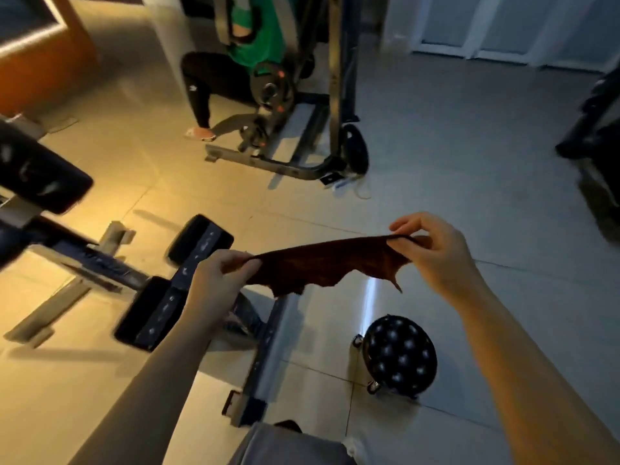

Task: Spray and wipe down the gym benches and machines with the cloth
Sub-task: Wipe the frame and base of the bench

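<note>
Tiled floor (453,169), bench (174,290) below; left hand (218,280) and right hand (436,250) pinch the cloth (328,263) taut. Loose pinches could drop it; no spray bottle visible.

I am standing in a gym. Below me is a padded bench (40,169) on a steel frame, with two black roller pads (174,280) mounted at its foot. Farther off stands a weight machine (302,105) loaded with round plates (271,85); another person (231,72) is seated at it. A round black studded stool on castors (399,357) sits on the floor. The floor (469,162) is large pale tile.
</note>
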{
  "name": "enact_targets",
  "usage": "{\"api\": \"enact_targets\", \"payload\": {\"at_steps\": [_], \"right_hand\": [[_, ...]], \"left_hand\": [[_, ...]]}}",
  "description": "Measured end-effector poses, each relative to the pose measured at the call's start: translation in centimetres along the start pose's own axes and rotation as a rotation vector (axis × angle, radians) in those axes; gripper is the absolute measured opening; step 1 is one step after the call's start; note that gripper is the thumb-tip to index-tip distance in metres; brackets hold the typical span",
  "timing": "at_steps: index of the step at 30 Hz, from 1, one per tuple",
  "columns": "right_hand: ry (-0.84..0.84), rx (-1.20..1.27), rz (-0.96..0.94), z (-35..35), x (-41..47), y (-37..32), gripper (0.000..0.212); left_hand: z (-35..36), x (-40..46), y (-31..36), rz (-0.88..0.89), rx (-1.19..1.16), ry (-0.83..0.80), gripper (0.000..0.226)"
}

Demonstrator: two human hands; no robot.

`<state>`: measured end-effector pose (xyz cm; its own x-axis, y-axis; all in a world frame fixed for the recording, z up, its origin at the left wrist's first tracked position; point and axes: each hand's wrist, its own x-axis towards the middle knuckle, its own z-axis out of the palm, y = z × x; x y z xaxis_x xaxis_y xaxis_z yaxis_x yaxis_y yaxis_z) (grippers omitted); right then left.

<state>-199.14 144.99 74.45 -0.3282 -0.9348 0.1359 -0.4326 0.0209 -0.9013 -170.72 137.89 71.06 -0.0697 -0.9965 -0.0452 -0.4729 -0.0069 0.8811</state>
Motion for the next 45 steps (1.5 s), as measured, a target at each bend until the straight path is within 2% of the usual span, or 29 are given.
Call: {"api": "enact_targets", "payload": {"at_steps": [2, 3, 7, 11, 14, 21, 25, 29, 35, 38, 40, 43, 45], "right_hand": [[-0.066, 0.099, 0.039, 1.1, 2.1, 0.1, 0.019], [-0.083, 0.101, 0.02, 1.8, 3.2, 0.1, 0.02], [-0.202, -0.036, -0.129, 4.1, 7.6, -0.9, 0.02], [-0.232, -0.308, -0.358, 6.1, 11.1, -1.5, 0.012], [-0.239, -0.409, -0.465, 7.9, 13.7, -1.2, 0.008], [-0.329, -0.481, -0.495, 11.5, 19.1, -0.4, 0.012], [-0.419, -0.55, -0.503, 13.7, 21.2, 0.7, 0.012], [-0.536, -0.606, -0.467, 16.3, 23.4, 1.1, 0.008], [-0.893, -0.293, -0.219, 20.3, 27.7, 1.6, 0.016], [-1.044, -0.211, -0.249, 22.7, 30.9, 2.4, 0.02], [-1.154, -0.119, -0.253, 24.0, 33.2, 2.4, 0.019], [-1.189, 0.005, -0.247, 25.0, 36.1, 2.0, 0.022], [-1.171, 0.062, -0.194, 25.5, 37.3, 1.9, 0.023]], "left_hand": [[-0.6, -0.2, 0.4, -0.138, -0.249, 0.064, 0.006], [-1.0, 0.0, 0.6, -0.138, -0.259, 0.103, 0.009], [-3.3, 1.3, 0.4, -0.121, -0.198, 0.154, 0.012], [-5.2, 4.0, -1.3, -0.137, -0.03, 0.039, 0.024], [-5.2, 6.9, -2.6, -0.095, 0.168, -0.008, 0.025], [-4.6, 12.4, -5.1, -0.062, 0.265, 0.07, 0.022], [-5.2, 12.9, -6.5, -0.019, 0.317, 0.118, 0.012], [-5.6, 11.8, -8.2, -0.119, 0.316, 0.127, 0.016], [-4.5, 9.1, -7.9, -0.424, 0.209, 0.409, 0.015], [-2.7, 8.4, -7.2, -0.55, 0.137, 0.533, 0.027], [-0.2, 8.4, -6.4, -0.617, 0.013, 0.676, 0.031], [3.8, 10.1, -4.4, -0.703, -0.07, 0.819, 0.03], [5.7, 11.6, -2.9, -0.727, -0.252, 0.936, 0.031]]}}
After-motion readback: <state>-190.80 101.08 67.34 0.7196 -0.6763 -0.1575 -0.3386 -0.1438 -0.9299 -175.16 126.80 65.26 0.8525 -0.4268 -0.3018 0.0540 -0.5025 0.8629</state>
